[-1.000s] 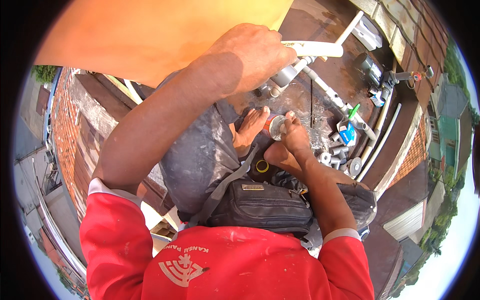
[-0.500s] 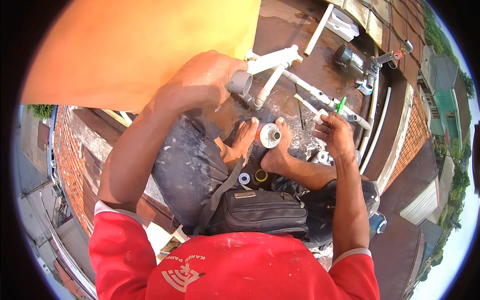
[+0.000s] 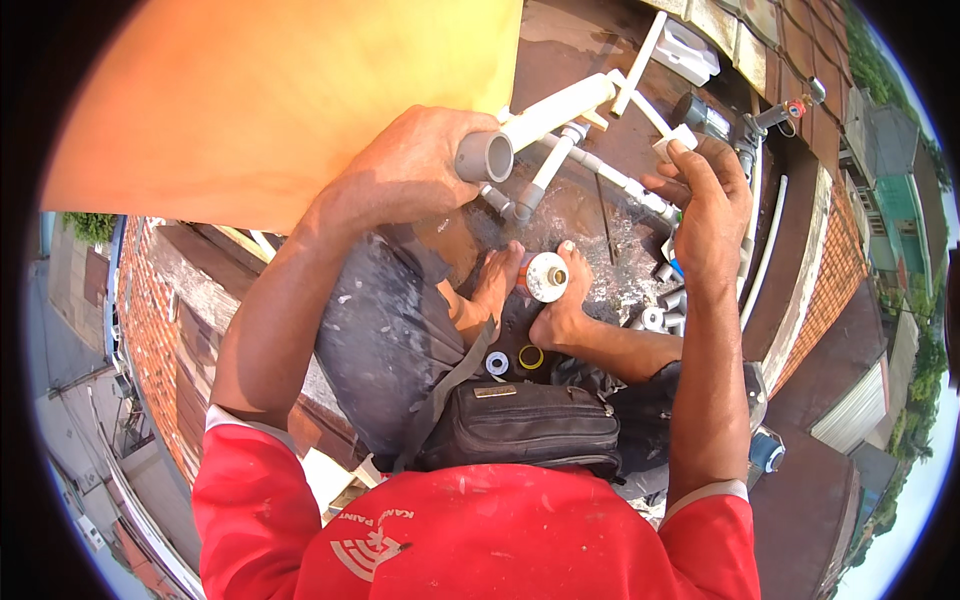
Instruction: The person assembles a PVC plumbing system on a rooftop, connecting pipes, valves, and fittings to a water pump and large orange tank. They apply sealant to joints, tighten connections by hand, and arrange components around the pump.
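My left hand is wrapped round a short white pipe with a grey coupling on its near end. The pipe slants away to the upper right. Between the fingers of my right hand is a white cap with a thin stick, a brush applicator. Its stick reaches to the pipe's far end; whether the tip touches the pipe or goes inside I cannot tell. A round can with an uncapped neck stands between my bare feet.
A white tape roll and a yellow ring lie before my black bag. Grey fittings lie beside my right leg. Beyond are installed pipes, a pump and a white container. A large orange surface stands at left.
My right hand has moved up and away with the brush applicator, bringing its stick to the pipe's far end. The pipe in my left hand has tilted upward slightly.
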`<move>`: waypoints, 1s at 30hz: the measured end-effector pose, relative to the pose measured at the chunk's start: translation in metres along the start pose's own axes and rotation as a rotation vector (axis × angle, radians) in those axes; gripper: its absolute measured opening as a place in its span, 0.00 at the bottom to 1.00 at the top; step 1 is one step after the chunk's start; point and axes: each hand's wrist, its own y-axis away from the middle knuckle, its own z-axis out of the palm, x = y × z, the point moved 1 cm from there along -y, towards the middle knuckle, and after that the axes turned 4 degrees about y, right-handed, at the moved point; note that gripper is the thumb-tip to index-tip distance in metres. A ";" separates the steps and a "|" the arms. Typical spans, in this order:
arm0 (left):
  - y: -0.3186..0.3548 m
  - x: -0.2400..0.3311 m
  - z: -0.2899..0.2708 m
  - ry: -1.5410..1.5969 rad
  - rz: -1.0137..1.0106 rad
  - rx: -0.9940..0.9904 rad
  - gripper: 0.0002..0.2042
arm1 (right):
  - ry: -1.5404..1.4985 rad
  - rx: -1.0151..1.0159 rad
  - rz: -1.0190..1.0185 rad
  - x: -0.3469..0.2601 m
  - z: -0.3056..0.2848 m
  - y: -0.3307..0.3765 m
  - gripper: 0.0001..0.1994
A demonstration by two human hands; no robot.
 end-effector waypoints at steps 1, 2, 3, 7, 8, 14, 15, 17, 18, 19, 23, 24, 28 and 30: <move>0.000 -0.003 0.001 0.031 0.007 0.015 0.13 | -0.030 0.005 -0.018 -0.003 0.005 0.002 0.15; 0.000 -0.006 0.001 0.061 0.014 0.030 0.13 | -0.014 0.009 -0.029 -0.004 0.010 0.003 0.14; 0.001 -0.007 0.000 0.096 0.039 0.037 0.13 | -0.049 0.011 0.007 0.001 0.010 0.001 0.14; 0.003 -0.008 0.000 0.225 0.093 0.041 0.11 | -0.100 0.042 0.075 0.022 0.010 -0.007 0.15; 0.004 -0.008 -0.001 0.249 0.088 0.036 0.11 | -0.068 0.043 0.082 0.018 0.011 -0.008 0.17; 0.002 -0.009 0.002 0.112 0.000 0.053 0.09 | 0.161 0.079 -0.085 -0.008 0.002 -0.001 0.20; 0.004 -0.009 0.002 0.033 -0.008 0.055 0.10 | 0.225 0.077 -0.163 -0.019 0.002 0.002 0.21; 0.002 -0.003 0.002 -0.119 -0.004 0.048 0.12 | 0.441 0.053 -0.268 -0.037 -0.005 -0.003 0.21; 0.003 0.000 0.002 -0.201 0.044 0.043 0.14 | 0.507 0.053 -0.319 -0.038 -0.008 -0.012 0.21; 0.004 0.003 0.002 -0.283 0.092 0.044 0.15 | 0.572 0.051 -0.374 -0.041 -0.008 -0.020 0.21; 0.005 -0.008 0.013 -0.543 0.382 0.155 0.19 | 0.604 -0.034 -0.314 -0.062 -0.023 -0.040 0.27; 0.007 -0.008 0.013 -0.560 0.427 0.191 0.16 | 0.563 -0.051 -0.289 -0.066 -0.029 -0.045 0.27; 0.008 -0.006 0.013 -0.597 0.523 0.255 0.14 | 0.525 -0.160 -0.250 -0.077 -0.038 -0.048 0.26; 0.008 -0.005 0.012 -0.609 0.556 0.263 0.14 | 0.608 -0.184 -0.246 -0.077 -0.032 -0.046 0.26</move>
